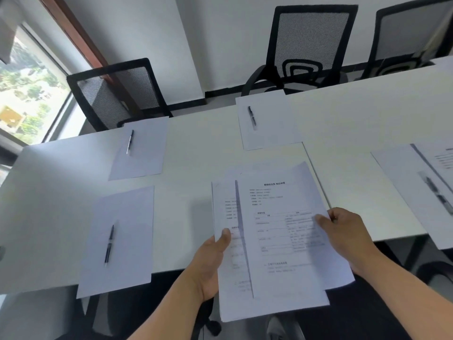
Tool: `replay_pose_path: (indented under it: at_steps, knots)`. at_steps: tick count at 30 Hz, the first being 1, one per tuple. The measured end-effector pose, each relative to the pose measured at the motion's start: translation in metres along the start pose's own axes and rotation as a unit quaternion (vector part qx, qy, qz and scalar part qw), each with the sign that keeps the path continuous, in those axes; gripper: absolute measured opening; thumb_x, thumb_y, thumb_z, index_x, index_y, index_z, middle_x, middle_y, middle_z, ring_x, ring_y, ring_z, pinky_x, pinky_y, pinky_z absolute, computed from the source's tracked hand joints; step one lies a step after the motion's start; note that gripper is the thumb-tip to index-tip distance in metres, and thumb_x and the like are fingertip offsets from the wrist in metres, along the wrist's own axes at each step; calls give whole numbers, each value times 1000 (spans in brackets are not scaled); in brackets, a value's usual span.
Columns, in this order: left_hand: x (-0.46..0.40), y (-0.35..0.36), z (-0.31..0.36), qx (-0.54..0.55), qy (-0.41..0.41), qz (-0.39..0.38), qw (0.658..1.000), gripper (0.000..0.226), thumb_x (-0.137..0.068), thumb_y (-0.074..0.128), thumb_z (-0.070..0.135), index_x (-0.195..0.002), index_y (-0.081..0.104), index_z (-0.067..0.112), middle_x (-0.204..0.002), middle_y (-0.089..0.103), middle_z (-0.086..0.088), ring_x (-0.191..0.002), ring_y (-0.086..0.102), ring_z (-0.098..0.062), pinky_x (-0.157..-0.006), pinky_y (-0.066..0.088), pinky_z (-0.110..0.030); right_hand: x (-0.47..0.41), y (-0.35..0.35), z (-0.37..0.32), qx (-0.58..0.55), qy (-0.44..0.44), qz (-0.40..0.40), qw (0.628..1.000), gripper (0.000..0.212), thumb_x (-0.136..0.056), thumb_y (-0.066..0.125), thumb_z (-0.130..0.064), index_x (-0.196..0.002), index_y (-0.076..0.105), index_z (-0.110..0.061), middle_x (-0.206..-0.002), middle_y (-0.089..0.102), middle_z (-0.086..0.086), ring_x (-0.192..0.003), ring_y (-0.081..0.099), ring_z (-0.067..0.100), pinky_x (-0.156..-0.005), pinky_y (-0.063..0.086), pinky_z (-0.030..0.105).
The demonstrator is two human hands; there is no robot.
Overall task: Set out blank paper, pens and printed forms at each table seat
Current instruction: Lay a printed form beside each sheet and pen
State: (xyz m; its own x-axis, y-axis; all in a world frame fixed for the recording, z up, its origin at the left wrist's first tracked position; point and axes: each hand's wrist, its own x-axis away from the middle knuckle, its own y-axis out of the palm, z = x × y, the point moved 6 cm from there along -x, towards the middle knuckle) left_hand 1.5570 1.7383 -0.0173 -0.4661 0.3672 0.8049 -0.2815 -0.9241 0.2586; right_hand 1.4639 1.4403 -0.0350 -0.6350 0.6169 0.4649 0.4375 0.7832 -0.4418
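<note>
I hold a stack of printed forms point(235, 285) over the table's near edge. My left hand point(210, 263) grips the stack at its left side. My right hand point(345, 231) pinches the top printed form point(284, 229) at its right edge, and that sheet is slid to the right of the stack. Blank sheets lie at the seats, each with a pen on it: near left sheet point(122, 241) with pen point(109, 244), far left sheet point(142, 148) with pen point(130, 141), far middle sheet point(269, 121) with pen point(252, 116). At the right, a sheet point(402, 182) carries a pen point(438, 195) and a printed form point(443, 158).
The white table point(49, 192) runs from left to right. Black mesh chairs stand along its far side: one far left point(117, 94), one in the middle point(306, 47), one at the right point(411, 38). A window point(24, 89) is at the left.
</note>
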Motion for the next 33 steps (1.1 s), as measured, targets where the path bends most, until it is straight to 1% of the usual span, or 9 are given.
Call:
replay_pose_path:
  at_steps: [4, 8, 12, 17, 21, 24, 27, 30, 33]
  knots:
    - [-4, -5, 8, 10, 7, 6, 1000, 41, -112, 55, 44, -138, 72, 18, -128, 80, -14, -113, 79, -36, -98, 61, -57, -22, -17, -5, 21, -6, 26, 999, 40, -105, 67, -29, -77, 49, -6, -72, 53, 15, -64, 46, 24, -60, 38, 36]
    - [-6, -10, 13, 19, 10, 12, 1000, 41, -112, 54, 44, -139, 71, 17, -128, 80, -13, -113, 80, -35, -94, 61, -54, -43, -36, -10, 66, -13, 52, 996, 40, -105, 65, -29, -77, 52, -5, -74, 59, 13, -64, 51, 26, -61, 40, 38]
    - [-6, -16, 19, 26, 10, 22, 999, 39, -112, 56, 43, -137, 71, 17, -126, 81, -13, -111, 80, -35, -92, 62, -53, -61, -49, -13, 108, -10, 67, 992, 37, -106, 63, -30, -82, 59, -2, -82, 67, 19, -70, 62, 33, -63, 46, 38]
    - [-10, -22, 23, 42, 12, 14, 999, 41, -112, 56, 42, -140, 70, 17, -131, 79, -15, -118, 78, -38, -102, 58, -59, -79, -54, -13, 131, -4, 74, 989, 35, -106, 61, -29, -86, 62, -1, -85, 68, 20, -80, 65, 42, -65, 47, 40]
    - [-13, -25, 27, 41, 15, 29, 999, 38, -111, 57, 40, -136, 71, 16, -127, 80, -15, -111, 80, -37, -97, 60, -57, -84, -54, -8, 147, -1, 69, 987, 34, -107, 61, -29, -85, 62, -4, -84, 67, 17, -76, 62, 36, -65, 46, 40]
    - [-17, -26, 26, 41, 12, 20, 999, 41, -112, 55, 41, -141, 69, 16, -132, 78, -16, -118, 77, -39, -105, 57, -61, -85, -54, -5, 152, 10, 74, 986, 40, -108, 59, -31, -88, 61, 3, -85, 66, 26, -69, 55, 32, -62, 41, 38]
    - [-20, -26, 26, 44, 5, 21, 999, 42, -112, 55, 42, -142, 69, 16, -133, 78, -16, -120, 76, -40, -107, 56, -63, -88, -56, -1, 149, 26, 89, 984, 43, -108, 58, -30, -92, 61, 10, -86, 66, 31, -67, 51, 30, -62, 39, 37]
    - [-22, -24, 27, 43, 4, 17, 999, 43, -111, 57, 43, -142, 70, 16, -134, 77, -16, -121, 76, -40, -110, 54, -65, -91, -58, 4, 137, 46, 101, 984, 45, -107, 58, -29, -88, 57, 12, -76, 57, 21, -66, 48, 29, -62, 37, 37]
    - [-24, -21, 30, 41, 6, 26, 999, 40, -111, 57, 40, -138, 72, 15, -130, 79, -16, -117, 78, -39, -108, 55, -62, -93, -57, 5, 139, 49, 103, 984, 45, -107, 58, -28, -87, 56, 12, -75, 55, 18, -66, 47, 29, -61, 36, 37]
